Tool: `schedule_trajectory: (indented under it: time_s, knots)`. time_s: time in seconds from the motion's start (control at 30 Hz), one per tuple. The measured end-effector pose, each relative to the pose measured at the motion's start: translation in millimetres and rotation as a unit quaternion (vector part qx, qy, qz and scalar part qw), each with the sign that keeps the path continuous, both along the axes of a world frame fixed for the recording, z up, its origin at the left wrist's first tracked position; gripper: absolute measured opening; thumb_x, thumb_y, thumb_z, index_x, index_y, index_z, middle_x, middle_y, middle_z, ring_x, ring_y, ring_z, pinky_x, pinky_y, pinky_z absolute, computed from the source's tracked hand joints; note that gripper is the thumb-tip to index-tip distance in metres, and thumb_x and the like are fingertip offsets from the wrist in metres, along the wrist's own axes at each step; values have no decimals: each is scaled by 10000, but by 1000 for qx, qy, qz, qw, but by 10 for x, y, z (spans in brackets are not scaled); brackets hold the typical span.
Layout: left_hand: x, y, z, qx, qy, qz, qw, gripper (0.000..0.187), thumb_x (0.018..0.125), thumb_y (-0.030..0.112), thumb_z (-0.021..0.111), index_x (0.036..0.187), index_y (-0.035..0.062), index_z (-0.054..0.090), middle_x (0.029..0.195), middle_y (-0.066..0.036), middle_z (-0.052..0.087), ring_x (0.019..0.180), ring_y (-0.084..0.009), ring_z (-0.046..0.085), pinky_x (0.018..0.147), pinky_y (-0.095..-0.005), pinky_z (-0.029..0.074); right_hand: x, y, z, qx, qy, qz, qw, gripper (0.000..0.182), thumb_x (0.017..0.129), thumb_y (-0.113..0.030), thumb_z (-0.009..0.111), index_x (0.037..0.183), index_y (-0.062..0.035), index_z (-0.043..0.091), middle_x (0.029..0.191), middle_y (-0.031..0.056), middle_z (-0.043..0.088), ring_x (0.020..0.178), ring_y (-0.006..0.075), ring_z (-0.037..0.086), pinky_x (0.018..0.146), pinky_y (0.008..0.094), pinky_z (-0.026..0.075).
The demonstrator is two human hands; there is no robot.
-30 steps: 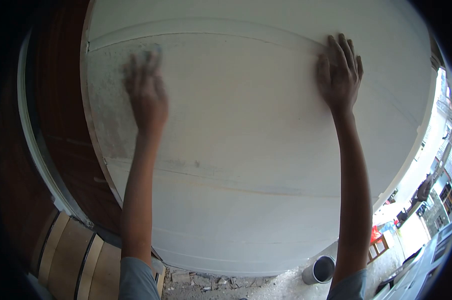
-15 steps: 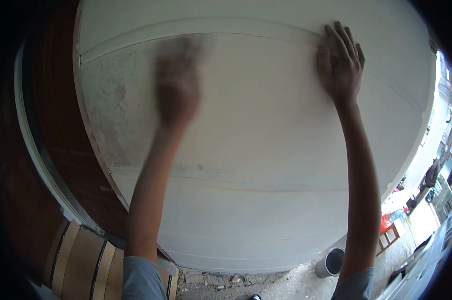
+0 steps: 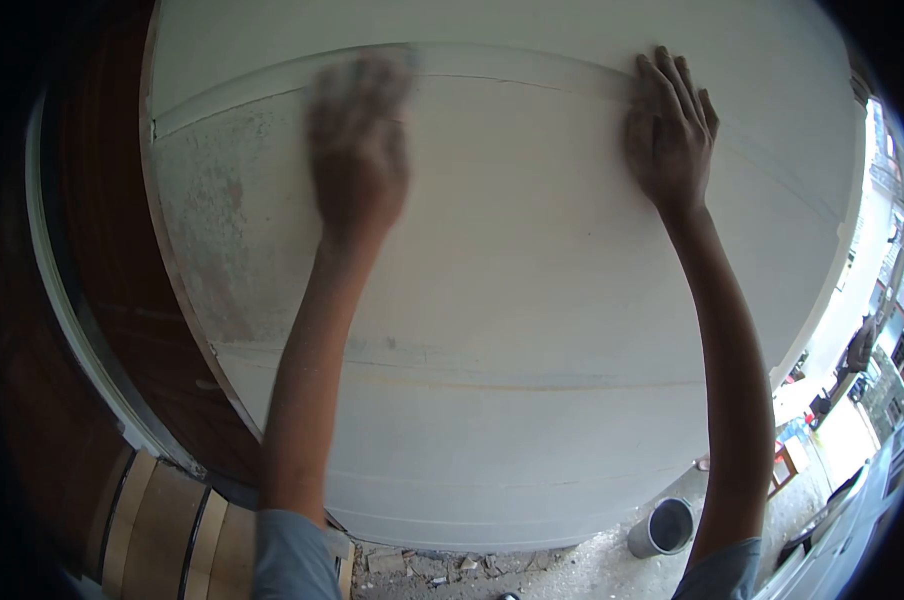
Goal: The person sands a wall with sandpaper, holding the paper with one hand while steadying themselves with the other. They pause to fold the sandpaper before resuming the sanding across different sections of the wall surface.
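Observation:
A pale wall panel (image 3: 532, 250) fills the middle of the view, with a raised band and a thin crack across its upper part. My left hand (image 3: 360, 150) is at the band's left part, blurred by motion; whether anything lies under its fingers cannot be made out. Flat against the panel's upper right lies my right hand (image 3: 672, 135), fingers stretched and slightly apart, holding nothing. Grey, rough patches (image 3: 212, 220) mark the panel's surface left of my left hand. A faint horizontal seam runs below both hands.
Dark reddish-brown boards (image 3: 122, 220) stand along the left, above wooden steps (image 3: 162, 530). A grey bucket (image 3: 662, 527) is on the floor at lower right. Rubble (image 3: 442, 568) lies along the panel's foot. Farther right are a small wooden stool (image 3: 787, 465) and a bright street.
My left hand has shifted slightly up, its fingers now over the raised band. My right hand stays flat on the panel. The view has tilted slightly.

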State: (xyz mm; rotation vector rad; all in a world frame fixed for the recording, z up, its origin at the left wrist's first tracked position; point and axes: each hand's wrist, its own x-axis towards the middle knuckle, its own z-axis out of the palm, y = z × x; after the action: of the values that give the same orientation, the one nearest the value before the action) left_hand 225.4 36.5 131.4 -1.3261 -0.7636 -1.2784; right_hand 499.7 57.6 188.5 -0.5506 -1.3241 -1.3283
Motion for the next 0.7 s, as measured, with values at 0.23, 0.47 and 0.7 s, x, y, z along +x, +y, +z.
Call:
schedule_trajectory:
  time_s: [0.23,0.47,0.7]
  knots:
    - [1206,-34,-411,-105,88,-131,982,471,841,135,559,1307,169,506,1420,-32,421,1344,-336,312,1087,-548,232,168,-103,58,-19,-70,-11,997,402,870,-156,525,1270,-183,555,1350,51,505,1284,237,439,1029,424,334]
    - [-653,-50,-205,37,-129,37,990,396,956,173,385,1343,146,466,1394,-86,449,1336,-290,343,1132,-497,142,148,-132,14,-21,-41,-29,999,399,879,-190,531,1276,-205,551,1347,19,511,1290,214,430,1037,398,318]
    - [1161,42,-422,-72,-61,-51,994,421,901,136,480,1321,151,496,1434,-84,400,1355,-377,273,1099,-536,190,229,-73,13,-18,-71,11,997,403,873,-198,536,1276,-188,549,1353,27,505,1293,222,425,1041,400,308]
